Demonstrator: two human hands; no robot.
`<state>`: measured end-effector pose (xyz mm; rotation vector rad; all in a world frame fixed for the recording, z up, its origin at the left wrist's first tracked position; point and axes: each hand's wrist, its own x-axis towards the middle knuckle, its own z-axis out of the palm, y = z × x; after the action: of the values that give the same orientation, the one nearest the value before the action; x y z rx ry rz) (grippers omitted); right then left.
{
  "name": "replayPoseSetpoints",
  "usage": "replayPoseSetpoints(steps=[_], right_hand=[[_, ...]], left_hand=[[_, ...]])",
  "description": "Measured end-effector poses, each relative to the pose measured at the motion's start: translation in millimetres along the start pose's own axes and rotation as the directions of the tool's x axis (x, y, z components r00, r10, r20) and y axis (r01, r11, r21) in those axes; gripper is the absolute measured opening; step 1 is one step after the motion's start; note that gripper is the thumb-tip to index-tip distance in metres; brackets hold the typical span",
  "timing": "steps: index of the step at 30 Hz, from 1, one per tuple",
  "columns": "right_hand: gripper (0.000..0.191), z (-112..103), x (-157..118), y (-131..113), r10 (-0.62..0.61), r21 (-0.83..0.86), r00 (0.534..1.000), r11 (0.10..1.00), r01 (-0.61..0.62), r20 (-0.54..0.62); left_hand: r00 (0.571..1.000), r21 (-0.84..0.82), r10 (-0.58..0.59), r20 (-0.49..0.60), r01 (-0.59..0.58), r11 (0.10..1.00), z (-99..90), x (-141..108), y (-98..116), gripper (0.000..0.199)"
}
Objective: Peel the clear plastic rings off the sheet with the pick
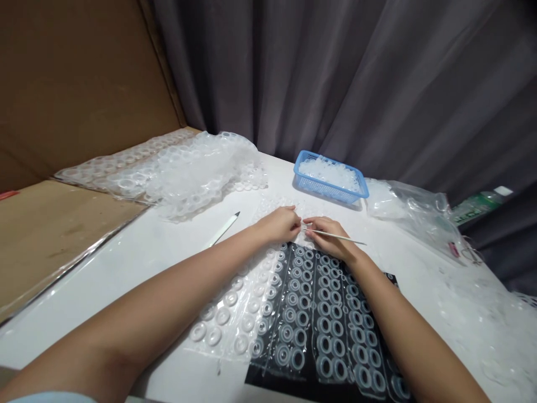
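A clear moulded sheet with rows of ring-shaped parts [300, 319] lies across the white table, partly over a black mat [268, 378]. My left hand [282, 224] is closed above its far part, thumb and fingers drawn together; what they pinch, if anything, is hidden. Close beside it, my right hand [329, 235] grips a thin white stick [342, 237], which slants out to the right. The fingertips of both hands nearly meet. Left of my left forearm lies a white pen-like knife [225, 228] with a dark tip.
A blue plastic basket [331, 190] full of small translucent pieces stands beyond my hands. Crumpled clear sheets [193, 173] are heaped at the back left beside a cardboard panel [75, 84]. Plastic bags [411, 210] and a green bottle [478, 206] lie at the right, before a grey curtain [335, 73].
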<state>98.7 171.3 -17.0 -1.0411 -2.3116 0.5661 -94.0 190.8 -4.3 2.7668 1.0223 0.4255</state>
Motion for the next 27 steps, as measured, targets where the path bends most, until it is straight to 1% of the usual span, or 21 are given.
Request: replayPoseSetpoints(steps=[2, 4, 6, 7, 9, 10, 11, 14, 15, 17, 20, 23, 27], right_hand=[[0.019, 2.5, 0.3, -1.8, -0.052, -0.102, 0.999, 0.993, 0.051, -0.009], [0.022, 2.3, 0.8, -2.4, -0.051, -0.145, 0.998, 0.988, 0.045, -0.034], [0.023, -2.9, 1.8, -2.2, -0.003, -0.157, 0.991, 0.987, -0.018, -0.135], [0.022, -7.2, 2.2, -2.1, 0.037, -0.15, 0.977, 0.986, -0.07, -0.212], [0.019, -17.1, 2.0, -2.7, 0.13, -0.1, 0.93, 0.98, -0.174, -0.343], [0.018, -21.0, 0.9, -3.6, 0.172, -0.056, 0.918, 0.977, -0.205, -0.357], [0.018, -23.4, -0.9, -4.7, 0.202, -0.002, 0.924, 0.977, -0.214, -0.324], [0.019, -19.0, -9.8, -8.8, 0.267, 0.227, 0.956, 0.945, -0.235, -0.124], [0.018, -14.8, -12.9, -9.9, 0.283, 0.281, 0.957, 0.925, -0.254, -0.067], [0.018, -6.2, -17.6, -11.4, 0.317, 0.32, 0.948, 0.898, -0.303, 0.008], [0.017, -0.2, -18.9, -12.8, 0.327, 0.309, 0.944, 0.894, -0.323, 0.041], [0.016, -1.8, -17.0, -14.2, 0.32, 0.292, 0.947, 0.902, -0.318, 0.041], [0.015, -3.6, -16.1, -16.0, 0.313, 0.316, 0.948, 0.896, -0.312, 0.048]], left_hand=[[1.0, 0.002, -0.014, -0.004, 0.014, 1.0, -0.1, 0.9, 0.6, 0.016], [1.0, 0.004, -0.026, -0.004, 0.026, 1.0, 0.1, 1.8, 0.4, 0.012], [1.0, 0.003, -0.031, 0.001, 0.031, 1.0, -0.1, 2.1, -0.1, 0.011], [1.0, 0.002, -0.03, 0.005, 0.03, 1.0, -0.3, 2.0, -0.4, 0.01], [1.0, -0.001, -0.023, 0.014, 0.023, 1.0, -1.2, 1.1, -1.0, 0.01], [1.0, -0.002, -0.018, 0.019, 0.018, 1.0, -1.7, 0.5, -1.3, 0.01], [1.0, -0.003, -0.014, 0.025, 0.014, 1.0, -2.2, -0.1, -1.4, 0.009], [0.999, 0.003, -0.017, 0.037, 0.016, 1.0, -2.8, -2.0, -1.3, 0.011], [0.999, 0.007, -0.023, 0.039, 0.022, 1.0, -2.9, -2.6, -1.0, 0.014], [0.999, 0.019, -0.036, 0.039, 0.035, 0.999, -3.1, -3.7, -0.1, 0.018], [0.997, 0.039, -0.048, 0.055, 0.046, 0.998, -4.5, -4.6, 1.9, 0.02], [0.996, 0.051, -0.059, 0.073, 0.055, 0.997, -6.3, -4.8, 3.8, 0.021], [0.992, 0.055, -0.078, 0.097, 0.073, 0.996, -6.2, -5.0, 4.6, 0.024]])
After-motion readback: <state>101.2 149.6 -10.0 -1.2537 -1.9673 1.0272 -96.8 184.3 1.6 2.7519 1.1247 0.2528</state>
